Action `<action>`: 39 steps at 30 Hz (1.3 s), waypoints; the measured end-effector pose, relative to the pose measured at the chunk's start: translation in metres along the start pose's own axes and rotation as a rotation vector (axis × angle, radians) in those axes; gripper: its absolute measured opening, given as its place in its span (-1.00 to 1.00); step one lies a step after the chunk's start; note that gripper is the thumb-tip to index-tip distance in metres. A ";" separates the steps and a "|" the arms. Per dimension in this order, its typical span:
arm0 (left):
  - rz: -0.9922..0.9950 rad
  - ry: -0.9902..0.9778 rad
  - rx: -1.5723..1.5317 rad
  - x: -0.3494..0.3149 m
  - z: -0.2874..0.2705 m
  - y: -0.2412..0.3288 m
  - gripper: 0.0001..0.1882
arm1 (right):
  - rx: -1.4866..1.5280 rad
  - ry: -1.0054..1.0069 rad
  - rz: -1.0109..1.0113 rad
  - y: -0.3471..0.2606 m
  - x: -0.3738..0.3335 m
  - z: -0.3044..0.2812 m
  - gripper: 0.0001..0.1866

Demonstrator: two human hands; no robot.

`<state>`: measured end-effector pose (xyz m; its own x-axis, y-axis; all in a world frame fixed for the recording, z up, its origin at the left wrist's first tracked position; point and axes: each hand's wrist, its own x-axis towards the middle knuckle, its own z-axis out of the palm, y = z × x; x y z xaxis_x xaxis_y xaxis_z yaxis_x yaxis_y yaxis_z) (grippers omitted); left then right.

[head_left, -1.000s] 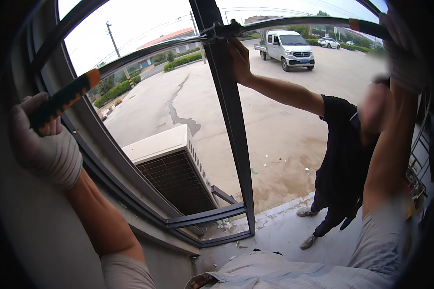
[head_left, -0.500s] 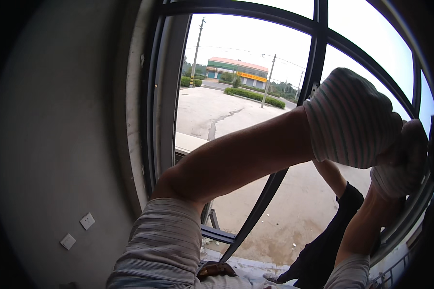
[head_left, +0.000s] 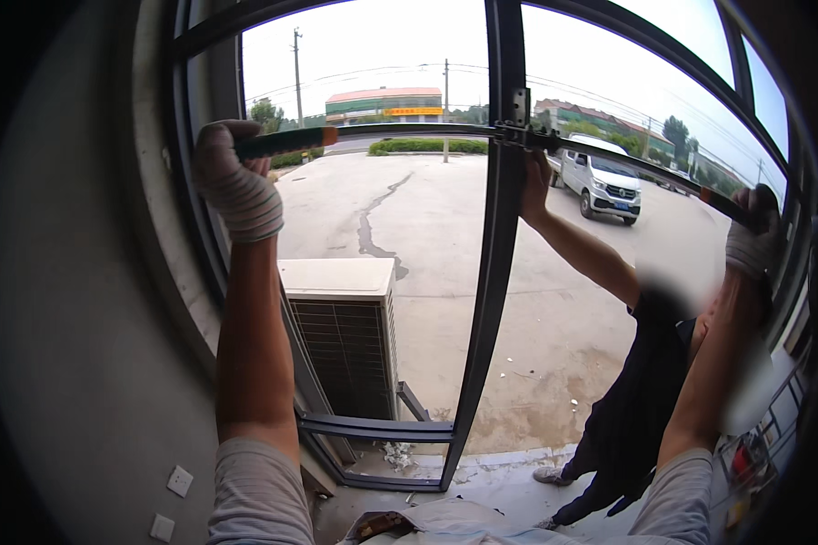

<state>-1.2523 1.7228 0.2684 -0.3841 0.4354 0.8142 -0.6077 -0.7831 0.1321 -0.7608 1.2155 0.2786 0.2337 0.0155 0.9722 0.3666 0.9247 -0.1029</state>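
Note:
A long two-handled riveter (head_left: 409,132) spans the window with its arms spread wide and its head against the dark upright (head_left: 495,272). My left hand (head_left: 238,182), in a striped glove, is wrapped round its green and orange left grip (head_left: 286,143). My gloved right hand (head_left: 756,232) is closed on the grip at the far end of the right arm. A small metal hinge plate (head_left: 520,107) sits on the upright just above the riveter's head. Below that head, outside, another person's bare hand (head_left: 536,182) reaches up to the upright; its fingers are partly hidden.
The co-worker (head_left: 636,400) in dark clothes stands beyond the frame. Outside are an air-conditioner unit (head_left: 336,336), paving and a white van (head_left: 600,177). A grey wall (head_left: 73,272) with sockets flanks me on the left. Low crossbars (head_left: 377,427) join the frame near the floor.
My hands were close together at the right; now they are far apart, and the riveter's arms are spread. The view has shifted, bringing the van, the riveter's head and more of the co-worker into sight.

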 end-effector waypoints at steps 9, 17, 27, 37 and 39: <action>0.799 -0.237 0.349 0.003 0.046 0.032 -0.76 | -0.099 -0.390 -0.124 -0.026 -0.038 0.150 -0.56; 1.014 -0.164 0.347 -0.026 0.083 0.059 -0.84 | -0.129 -0.418 -0.216 -0.005 -0.072 0.247 -0.61; 0.828 -0.236 0.302 0.001 0.065 0.050 -0.79 | -0.089 -0.284 -0.162 -0.028 -0.053 0.187 -0.54; 0.398 -0.269 -0.366 -0.029 0.057 0.111 -0.69 | -0.114 -0.363 -0.256 -0.068 -0.121 0.247 -0.62; 0.315 -0.302 -0.475 -0.040 0.027 0.121 -0.66 | 0.026 -0.185 -0.190 -0.064 -0.157 0.229 -0.59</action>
<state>-1.2923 1.5987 0.2673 -0.4236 0.0185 0.9056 -0.7662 -0.5406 -0.3474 -1.0274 1.2407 0.1811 -0.0065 -0.0927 0.9957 0.3642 0.9271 0.0887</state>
